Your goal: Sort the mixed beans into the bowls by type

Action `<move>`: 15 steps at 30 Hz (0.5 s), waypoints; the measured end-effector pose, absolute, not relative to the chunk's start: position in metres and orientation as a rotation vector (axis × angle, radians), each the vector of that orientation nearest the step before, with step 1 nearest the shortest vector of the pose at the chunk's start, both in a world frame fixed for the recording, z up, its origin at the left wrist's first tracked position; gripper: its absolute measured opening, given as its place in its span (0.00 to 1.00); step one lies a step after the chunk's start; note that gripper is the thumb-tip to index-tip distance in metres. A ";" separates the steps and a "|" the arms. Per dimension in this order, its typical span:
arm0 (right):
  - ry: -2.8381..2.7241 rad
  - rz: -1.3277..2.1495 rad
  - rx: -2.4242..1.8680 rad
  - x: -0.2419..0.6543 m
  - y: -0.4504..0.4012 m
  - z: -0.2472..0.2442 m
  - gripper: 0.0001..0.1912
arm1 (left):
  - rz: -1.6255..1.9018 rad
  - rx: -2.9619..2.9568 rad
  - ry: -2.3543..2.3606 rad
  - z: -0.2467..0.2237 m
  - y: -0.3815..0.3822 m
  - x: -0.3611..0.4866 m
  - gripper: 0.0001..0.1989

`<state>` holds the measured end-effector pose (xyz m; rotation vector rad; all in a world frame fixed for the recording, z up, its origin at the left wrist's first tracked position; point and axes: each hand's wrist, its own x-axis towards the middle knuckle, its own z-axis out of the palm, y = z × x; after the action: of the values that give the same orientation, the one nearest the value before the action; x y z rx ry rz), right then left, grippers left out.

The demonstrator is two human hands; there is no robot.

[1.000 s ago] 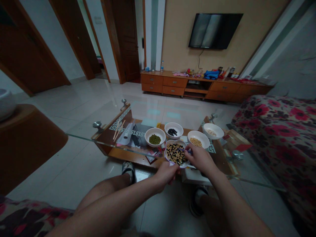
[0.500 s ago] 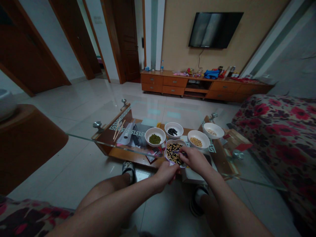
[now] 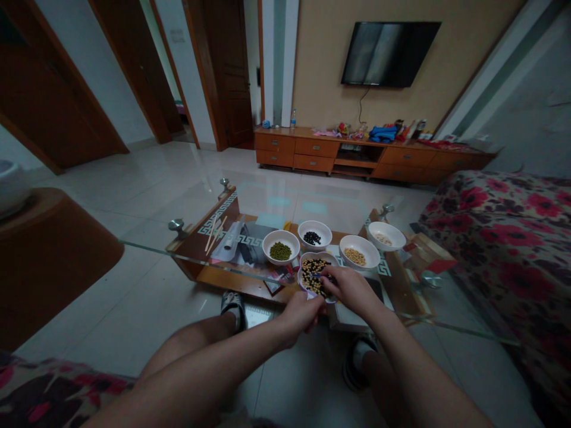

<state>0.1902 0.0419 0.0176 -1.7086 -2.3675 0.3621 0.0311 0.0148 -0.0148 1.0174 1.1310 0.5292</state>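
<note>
The left hand (image 3: 303,312) is closed on the near edge of one scalloped white bowl with a purple rim (image 3: 331,258), which lies directly ahead of it. The right hand (image 3: 347,286), over the same bowl's right side, pinches one thin purple-blue utensil (image 3: 316,275); it looks like a small spoon, though its tip is too small to make out. Below its fingertips lie mixed black and pale-yellow beans (image 3: 307,267), too many to count.

Beyond the hands stand four round white bowls. One, holding small green beans (image 3: 280,251), is ahead and left of the left hand; one with black beans (image 3: 312,238) is straight ahead, past the scalloped bowl. One with pale-yellow beans (image 3: 355,257) sits just ahead of the right hand, and one with whitish pieces (image 3: 382,239) is farther ahead to its right.

All four bowls stand on one clear glass-topped table (image 3: 151,242). Far ahead of the hands are one long orange-brown wooden cabinet (image 3: 314,147) and one black flat television (image 3: 390,54).
</note>
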 end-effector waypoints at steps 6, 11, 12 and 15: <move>-2.368 0.370 -1.714 0.190 0.042 0.018 0.11 | 0.522 1.011 1.142 -0.012 0.015 0.031 0.09; -2.372 0.350 -1.689 0.190 0.042 0.018 0.11 | 0.519 1.012 1.140 -0.012 0.015 0.031 0.09; -2.373 0.350 -1.686 0.191 0.042 0.018 0.11 | 0.518 1.012 1.138 -0.012 0.015 0.031 0.09; -2.377 0.352 -1.688 0.191 0.042 0.019 0.12 | 0.518 1.011 1.128 -0.013 0.015 0.031 0.09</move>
<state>0.1909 0.0415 0.0187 -1.6876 -2.3775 0.3522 0.0310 0.0151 -0.0128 1.0109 1.1284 0.5180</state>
